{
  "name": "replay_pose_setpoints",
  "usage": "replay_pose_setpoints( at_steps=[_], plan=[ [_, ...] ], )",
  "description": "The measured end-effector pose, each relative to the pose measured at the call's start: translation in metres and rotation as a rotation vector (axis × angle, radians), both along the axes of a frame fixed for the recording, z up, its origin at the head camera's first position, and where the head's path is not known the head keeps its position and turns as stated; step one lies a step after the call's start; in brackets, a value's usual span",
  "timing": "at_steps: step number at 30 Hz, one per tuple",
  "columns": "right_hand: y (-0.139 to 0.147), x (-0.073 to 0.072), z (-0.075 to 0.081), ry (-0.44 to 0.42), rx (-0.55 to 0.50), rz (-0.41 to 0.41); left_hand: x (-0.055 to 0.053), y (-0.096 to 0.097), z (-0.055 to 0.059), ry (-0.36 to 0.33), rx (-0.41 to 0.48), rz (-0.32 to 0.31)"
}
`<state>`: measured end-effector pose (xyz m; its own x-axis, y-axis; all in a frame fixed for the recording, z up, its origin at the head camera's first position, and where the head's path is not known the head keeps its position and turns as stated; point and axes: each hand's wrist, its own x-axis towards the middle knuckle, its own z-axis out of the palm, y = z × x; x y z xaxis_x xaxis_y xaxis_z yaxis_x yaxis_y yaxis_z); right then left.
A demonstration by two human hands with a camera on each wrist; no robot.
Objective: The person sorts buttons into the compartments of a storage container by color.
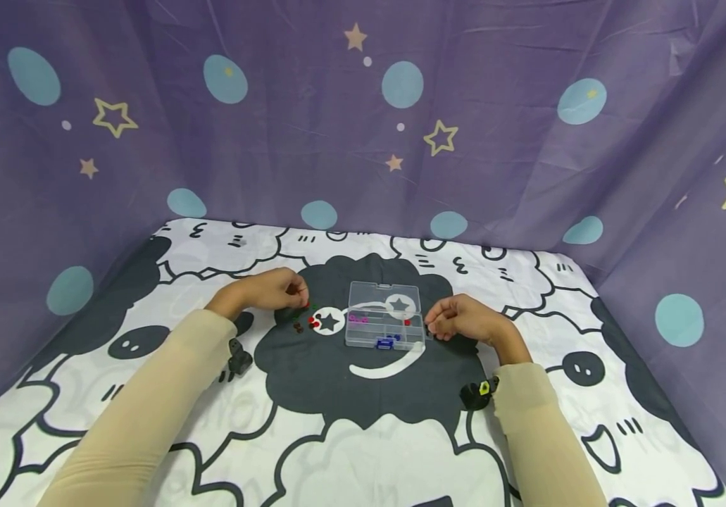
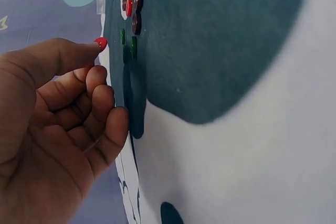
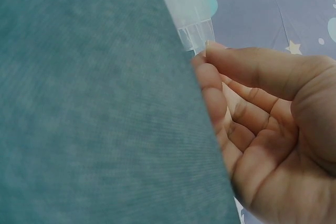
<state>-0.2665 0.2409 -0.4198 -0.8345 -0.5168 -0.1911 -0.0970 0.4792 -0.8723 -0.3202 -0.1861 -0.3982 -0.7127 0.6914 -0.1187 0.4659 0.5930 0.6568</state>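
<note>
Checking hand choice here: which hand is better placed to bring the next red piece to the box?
Probably the left hand: it pinches a small red piece beside loose green discs; the right hand is across the clear compartment box from them.

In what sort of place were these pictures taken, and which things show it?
Probably a small indoor craft or play corner: a star-printed curtain hangs behind, a cartoon cloth covers a flat surface, and a clear box lies on it. Whether table or bed is underneath cannot be seen.
</note>
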Motion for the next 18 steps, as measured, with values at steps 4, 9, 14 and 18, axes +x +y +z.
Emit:
replay_pose_setpoints(
  at_steps=[4, 9, 14, 18],
  plan=[
    [-0.001, 0.000, 0.000, -0.001, -0.001, -0.009, 0.003, 0.004, 0.002, 0.013, 0.010, -0.005],
    [-0.002, 0.001, 0.000, -0.004, 0.009, -0.009, 0.006, 0.013, 0.006, 0.032, 0.009, -0.026],
    [-0.002, 0.002, 0.001, 0.002, 0.010, -0.006, 0.005, 0.025, 0.008, 0.029, 0.013, -0.038],
    [-0.001, 0.001, 0.001, 0.005, 0.004, -0.003, 0.005, 0.034, 0.013, 0.036, 0.009, -0.049]
  ],
)
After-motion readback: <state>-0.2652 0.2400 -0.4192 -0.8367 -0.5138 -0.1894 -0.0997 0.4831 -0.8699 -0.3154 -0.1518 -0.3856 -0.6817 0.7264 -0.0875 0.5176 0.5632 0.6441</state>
